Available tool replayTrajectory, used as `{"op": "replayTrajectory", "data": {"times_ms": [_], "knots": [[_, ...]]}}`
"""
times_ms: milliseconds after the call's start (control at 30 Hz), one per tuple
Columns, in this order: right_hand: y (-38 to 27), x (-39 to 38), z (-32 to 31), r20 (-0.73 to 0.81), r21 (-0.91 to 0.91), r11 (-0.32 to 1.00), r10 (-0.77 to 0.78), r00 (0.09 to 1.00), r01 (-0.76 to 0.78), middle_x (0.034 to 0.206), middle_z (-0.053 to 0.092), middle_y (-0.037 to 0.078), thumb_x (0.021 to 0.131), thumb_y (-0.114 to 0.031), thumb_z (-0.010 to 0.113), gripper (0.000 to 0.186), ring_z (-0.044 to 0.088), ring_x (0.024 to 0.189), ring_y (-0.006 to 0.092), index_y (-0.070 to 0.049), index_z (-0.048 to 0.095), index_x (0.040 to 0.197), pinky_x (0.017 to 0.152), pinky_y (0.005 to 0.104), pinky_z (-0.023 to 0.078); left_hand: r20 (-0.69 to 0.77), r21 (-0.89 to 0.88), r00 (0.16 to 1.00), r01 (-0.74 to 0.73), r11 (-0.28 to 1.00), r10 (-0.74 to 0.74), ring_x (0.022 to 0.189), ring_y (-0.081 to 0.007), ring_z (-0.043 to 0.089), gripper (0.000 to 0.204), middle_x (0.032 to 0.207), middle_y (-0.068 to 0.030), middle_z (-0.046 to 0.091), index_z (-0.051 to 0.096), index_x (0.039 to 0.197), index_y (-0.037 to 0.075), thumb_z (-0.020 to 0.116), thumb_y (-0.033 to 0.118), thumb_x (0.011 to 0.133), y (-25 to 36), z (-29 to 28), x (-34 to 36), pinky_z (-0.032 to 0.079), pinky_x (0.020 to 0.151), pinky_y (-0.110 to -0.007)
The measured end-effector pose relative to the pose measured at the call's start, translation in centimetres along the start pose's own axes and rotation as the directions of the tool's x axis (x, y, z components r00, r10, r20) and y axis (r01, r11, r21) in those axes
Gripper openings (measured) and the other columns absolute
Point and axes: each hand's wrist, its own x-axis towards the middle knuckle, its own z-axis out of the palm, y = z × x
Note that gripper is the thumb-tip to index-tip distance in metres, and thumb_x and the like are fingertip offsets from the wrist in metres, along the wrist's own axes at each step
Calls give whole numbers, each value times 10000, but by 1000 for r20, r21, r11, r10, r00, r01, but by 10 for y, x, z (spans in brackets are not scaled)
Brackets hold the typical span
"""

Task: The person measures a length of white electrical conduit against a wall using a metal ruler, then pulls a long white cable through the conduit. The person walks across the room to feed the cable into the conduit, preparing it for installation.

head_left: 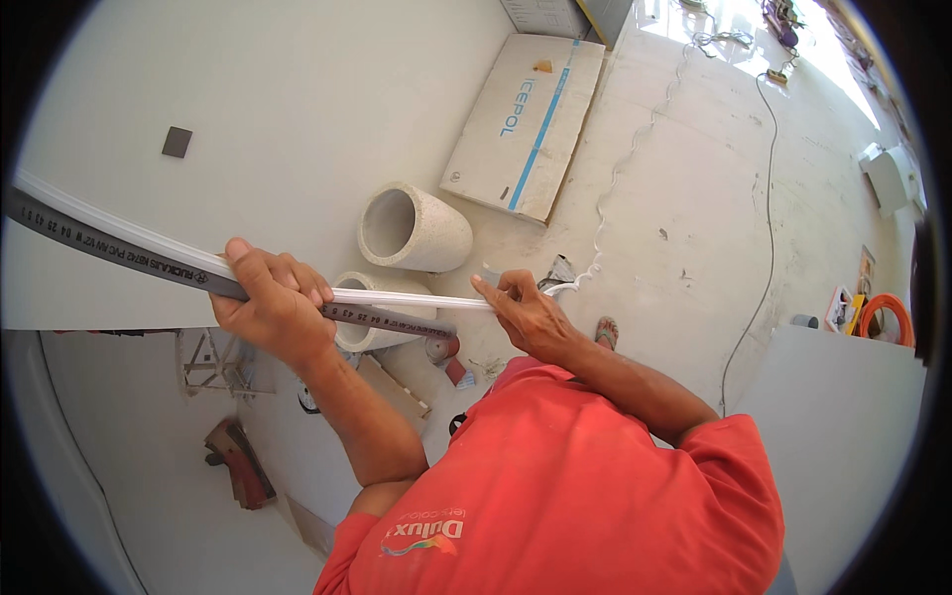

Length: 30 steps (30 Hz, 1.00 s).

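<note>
My left hand (273, 307) is closed around a dark grey PVC pipe (119, 248) and a thin white strip (412, 298) that runs along it. The pipe extends past the hand toward the far left and ends a little to its right, just above the floor. Further right, my right hand (531, 315) pinches the white strip between thumb and fingers, pulled straight between both hands. Beyond the right hand, a wavy white length (602, 203) trails away across the floor; it looks like the same strip.
Two speckled cylindrical pots (441, 233) lie on their sides below the pipe. A flat carton (550, 99) leans by the wall (297, 109), which carries a dark square plate (177, 142). A dark cable (771, 188) crosses the floor. An orange coil (886, 317) sits at right.
</note>
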Motion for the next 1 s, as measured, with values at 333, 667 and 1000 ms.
{"op": "replayTrajectory", "data": {"times_ms": [333,667,1000], "knots": [[-23,8,-12,-37,-325,935,137,990,-142,1068,498,147,872,23,592,621,548,996,318,-42,536,1487,872,430,495,2,-2,1000,11,1000,-11,346,-82,354,461,507,32,344,375,668,140,568,256,1071,5,-11,3,328,307,-275],[-5,13,-15,-347,101,976,215,913,-192,838,670,113,872,-48,762,222,652,792,266,-23,719,1088,716,387,524,1,-14,1000,-18,1000,18,349,-90,347,421,533,20,336,375,691,105,548,225,1055,14,-8,0,338,308,-275],[7,-8,-64,653,633,428,152,742,-645,651,566,-37,1064,-370,575,367,507,543,61,-62,702,910,474,258,398,24,-34,1000,-7,999,8,368,-63,329,439,539,36,328,378,701,138,579,252,1075,17,-8,1,323,320,-268]]}}
